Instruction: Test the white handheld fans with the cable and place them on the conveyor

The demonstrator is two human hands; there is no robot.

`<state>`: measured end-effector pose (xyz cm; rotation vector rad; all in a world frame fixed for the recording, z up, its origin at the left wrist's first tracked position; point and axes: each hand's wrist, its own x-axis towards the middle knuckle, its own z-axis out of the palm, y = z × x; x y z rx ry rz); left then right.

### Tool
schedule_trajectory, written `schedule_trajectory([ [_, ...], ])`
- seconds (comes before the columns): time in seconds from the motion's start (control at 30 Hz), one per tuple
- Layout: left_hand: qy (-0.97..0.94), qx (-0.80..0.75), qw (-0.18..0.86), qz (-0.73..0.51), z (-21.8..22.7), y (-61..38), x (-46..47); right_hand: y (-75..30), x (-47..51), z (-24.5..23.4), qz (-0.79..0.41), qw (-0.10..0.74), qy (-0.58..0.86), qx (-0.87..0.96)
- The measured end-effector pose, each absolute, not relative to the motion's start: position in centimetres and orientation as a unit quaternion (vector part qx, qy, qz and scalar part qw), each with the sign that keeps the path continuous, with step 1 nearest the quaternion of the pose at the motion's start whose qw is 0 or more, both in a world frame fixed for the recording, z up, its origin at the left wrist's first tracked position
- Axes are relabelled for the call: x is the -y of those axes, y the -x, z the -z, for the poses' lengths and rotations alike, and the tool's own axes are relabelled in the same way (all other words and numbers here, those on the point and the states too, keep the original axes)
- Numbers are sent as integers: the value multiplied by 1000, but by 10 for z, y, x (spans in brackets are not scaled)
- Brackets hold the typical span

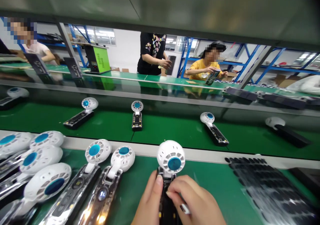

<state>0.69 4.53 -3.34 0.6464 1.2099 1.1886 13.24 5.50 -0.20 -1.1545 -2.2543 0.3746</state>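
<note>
Fingers (158, 184) of left hand (147, 205) and right hand (200, 206) pinch a white, blue-centred round plastic fan (171, 156) by its black handle; casing apparently unclosed, open-bodied matching fans (100, 175) left of it waiting.

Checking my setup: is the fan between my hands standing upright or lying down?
Lying down: the fan stretches along the green mat, white head pointing away, black handle under the left hand and right hand.

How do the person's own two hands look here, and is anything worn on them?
The left hand and right hand are bare: no gloves, no rings visible. Nails are short and unpainted. No sleeve shows; the picture's lower edge cuts off the wrists.
</note>
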Motion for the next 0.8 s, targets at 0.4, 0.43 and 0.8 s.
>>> schedule_trajectory([
  [0.4, -302, -513, 615, -518, 23, -6, -46, -134, -62, 8, -112, 310, 428, 841],
  [0.43, -287, -509, 628, -513, 23, -5, -47, -133, -62, 7, -121, 313, 453, 826],
  [0.8, -269, -346, 738, -513, 20, -8, -47, -170, -63, -12, -321, 307, 582, 681],
])
